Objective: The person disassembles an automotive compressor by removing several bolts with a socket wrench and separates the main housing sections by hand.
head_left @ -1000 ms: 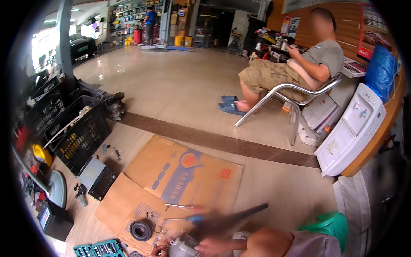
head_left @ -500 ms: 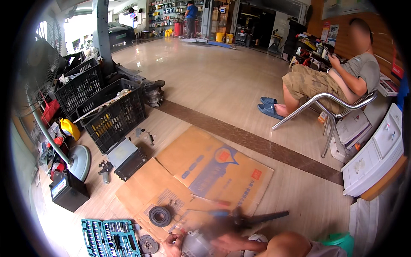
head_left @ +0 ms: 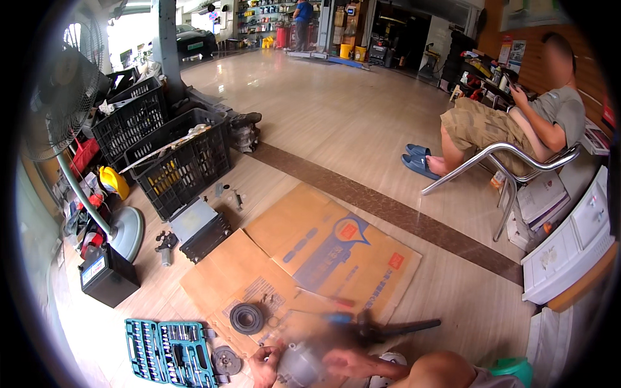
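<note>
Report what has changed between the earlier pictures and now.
The head view swung left and downward, bringing more of the open teal plastic socket case and grey wire-caged standing fan into view. No grasp or release shows: the left hand and right hand remain at the rounded grey metal housing. The round black ring-shaped part and flattened brown cardboard stayed put.

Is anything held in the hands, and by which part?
The left hand seemingly holds the grey metal part by its left side; the right hand is too blurred to tell.
</note>
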A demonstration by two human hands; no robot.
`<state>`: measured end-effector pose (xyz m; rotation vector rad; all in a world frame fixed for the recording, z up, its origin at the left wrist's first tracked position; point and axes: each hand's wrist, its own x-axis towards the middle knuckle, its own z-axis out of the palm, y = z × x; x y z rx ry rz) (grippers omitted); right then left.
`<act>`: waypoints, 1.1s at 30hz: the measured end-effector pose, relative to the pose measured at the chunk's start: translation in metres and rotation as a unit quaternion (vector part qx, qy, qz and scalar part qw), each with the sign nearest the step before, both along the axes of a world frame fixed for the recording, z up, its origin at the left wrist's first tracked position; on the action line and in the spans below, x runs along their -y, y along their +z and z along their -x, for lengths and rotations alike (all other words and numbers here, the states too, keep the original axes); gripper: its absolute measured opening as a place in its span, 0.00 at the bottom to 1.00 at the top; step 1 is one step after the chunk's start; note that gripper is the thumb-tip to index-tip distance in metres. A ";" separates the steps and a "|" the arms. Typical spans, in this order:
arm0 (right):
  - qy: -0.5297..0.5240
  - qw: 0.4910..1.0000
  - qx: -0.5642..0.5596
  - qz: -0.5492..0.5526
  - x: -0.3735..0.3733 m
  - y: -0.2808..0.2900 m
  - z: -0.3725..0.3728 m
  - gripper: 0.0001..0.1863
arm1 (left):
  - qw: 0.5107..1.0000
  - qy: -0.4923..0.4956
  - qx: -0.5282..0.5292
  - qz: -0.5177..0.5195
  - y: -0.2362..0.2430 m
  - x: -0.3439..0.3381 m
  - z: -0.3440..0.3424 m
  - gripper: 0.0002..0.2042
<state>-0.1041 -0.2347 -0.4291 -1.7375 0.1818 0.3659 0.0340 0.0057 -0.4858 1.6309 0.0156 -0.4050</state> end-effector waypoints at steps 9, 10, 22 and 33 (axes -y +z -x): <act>-0.012 0.999 0.000 0.037 0.028 0.016 -0.004 0.10 | 0.997 -0.041 0.056 -0.030 0.045 0.032 -0.008 0.13; -0.022 0.995 -0.021 -0.098 0.000 0.006 -0.023 0.06 | 0.991 -0.023 0.025 -0.127 0.049 -0.009 -0.017 0.16; -0.020 0.981 -0.194 0.001 0.008 0.031 -0.021 0.17 | 0.998 -0.035 -0.009 -0.051 0.017 0.008 -0.003 0.09; -0.137 0.983 -0.082 -0.093 0.049 0.033 -0.023 0.08 | 0.997 -0.041 -0.010 -0.061 0.015 0.009 -0.004 0.09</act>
